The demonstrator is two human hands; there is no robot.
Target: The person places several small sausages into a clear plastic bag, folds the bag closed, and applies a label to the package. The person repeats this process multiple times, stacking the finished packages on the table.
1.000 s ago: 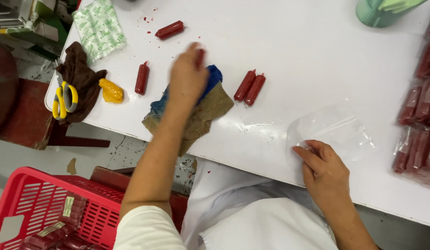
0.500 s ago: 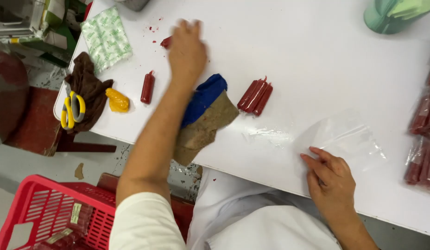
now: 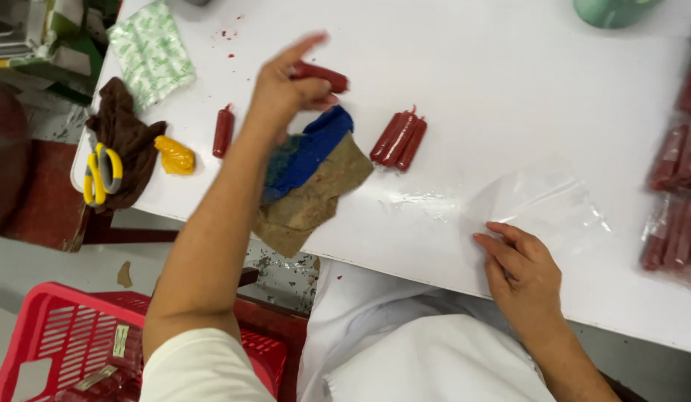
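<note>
1. White worktop (image 3: 509,89) fills most of the view; grey floor shows below its near edge, with a red plastic basket (image 3: 55,350) standing at the lower left.
2. Left hand (image 3: 286,93) is raised over the worktop, its fingers closed around one red sausage (image 3: 323,74); the hand is blurred, so the exact grip is hard to confirm.
3. Right hand (image 3: 520,272) lies flat with fingers spread, pressing the near edge of a clear plastic bag (image 3: 539,205) that lies empty on the worktop.
4. Step judged in hand: picking a single sausage for bagging. The next move calls for carrying it across to the bag and having the bag mouth opened, as it now lies flat.
5. Three more red sausages (image 3: 399,139) lie side by side between the hands; a lone sausage (image 3: 223,132) lies further left.
6. Filled clear packs of sausages (image 3: 677,201) are stacked at the right edge.
7. A blue and brown cloth (image 3: 312,179) lies under the left forearm, overhanging the near edge.
8. At the far left: a green-and-white printed packet (image 3: 150,56), a dark brown rag (image 3: 126,134) with yellow-handled scissors (image 3: 102,173) on it, and a yellow lump (image 3: 174,155) just beside.
9. A green container (image 3: 613,11) sits at the top edge, partly cut off.
</note>
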